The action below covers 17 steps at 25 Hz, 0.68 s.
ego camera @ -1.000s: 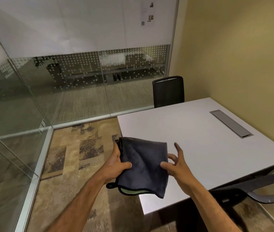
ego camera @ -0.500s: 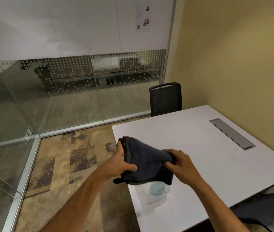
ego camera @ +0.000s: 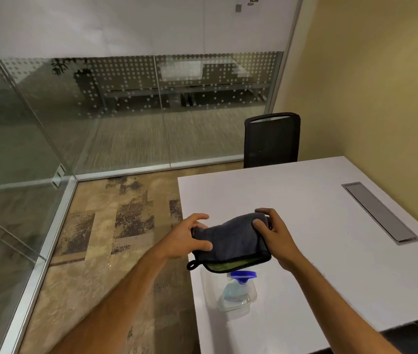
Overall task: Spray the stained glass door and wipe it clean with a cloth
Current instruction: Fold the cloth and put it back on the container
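Both hands hold a folded dark grey microfibre cloth (ego camera: 231,241) with a green underside and black edging just above the near left part of the white rectangular surface (ego camera: 317,226). The left hand (ego camera: 185,238) grips the cloth's left end, thumb pressed on top and fingers (ego camera: 197,218) curled around the far edge. The right hand (ego camera: 274,231) pinches the cloth's right end, thumb on the upper face and the other fingers wrapped over the fold. A small black loop hangs from the cloth's lower left corner.

Directly under the cloth stands a clear plastic spray bottle (ego camera: 237,295) with a blue top, resting on the surface near its left edge; pale bluish liquid fills its lower part, and the cloth hides part of its head.

A grey metal cable hatch (ego camera: 379,213) is set flush in the surface to the right. A black mesh-backed chair (ego camera: 271,139) stands at the far edge. Glass partition panels (ego camera: 126,111) with a dotted frosted band run along the far and left sides; which panel is the door cannot be told.
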### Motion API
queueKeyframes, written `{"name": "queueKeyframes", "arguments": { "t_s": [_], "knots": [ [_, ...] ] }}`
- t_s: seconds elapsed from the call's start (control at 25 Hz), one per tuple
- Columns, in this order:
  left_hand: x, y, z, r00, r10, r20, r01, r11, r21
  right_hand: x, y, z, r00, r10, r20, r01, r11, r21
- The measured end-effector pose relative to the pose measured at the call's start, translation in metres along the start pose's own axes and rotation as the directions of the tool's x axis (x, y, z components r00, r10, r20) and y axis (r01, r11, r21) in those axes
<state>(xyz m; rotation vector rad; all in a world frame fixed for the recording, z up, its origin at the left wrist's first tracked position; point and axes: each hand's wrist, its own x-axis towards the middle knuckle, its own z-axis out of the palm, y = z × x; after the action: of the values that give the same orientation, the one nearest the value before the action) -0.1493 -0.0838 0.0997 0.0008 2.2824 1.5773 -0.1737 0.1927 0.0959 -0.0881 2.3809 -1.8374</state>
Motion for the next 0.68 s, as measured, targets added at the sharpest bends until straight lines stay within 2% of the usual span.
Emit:
{"name": "queueKeyframes", "arguments": {
  "t_s": [0.12,0.28,0.52,0.68],
  "knots": [
    [0.026,-0.004,0.008,0.996,-0.023,-0.083,0.036,0.987,0.156,0.023,0.017,-0.008,0.997,0.067,0.045,-0.068,0.997,0.032],
    [0.060,-0.021,0.021,0.972,-0.062,-0.227,0.120,0.959,0.255,0.045,0.044,-0.011,0.981,0.181,0.074,-0.189,0.974,0.126],
    [0.098,-0.072,0.051,0.952,-0.154,-0.266,0.161,0.987,0.005,0.066,0.098,-0.015,0.943,0.312,0.113,-0.328,0.926,0.185],
    [0.114,-0.111,0.079,0.917,-0.155,-0.369,0.191,0.980,0.063,0.063,0.142,-0.005,0.942,0.313,0.121,-0.322,0.945,0.057]
  ]
}}
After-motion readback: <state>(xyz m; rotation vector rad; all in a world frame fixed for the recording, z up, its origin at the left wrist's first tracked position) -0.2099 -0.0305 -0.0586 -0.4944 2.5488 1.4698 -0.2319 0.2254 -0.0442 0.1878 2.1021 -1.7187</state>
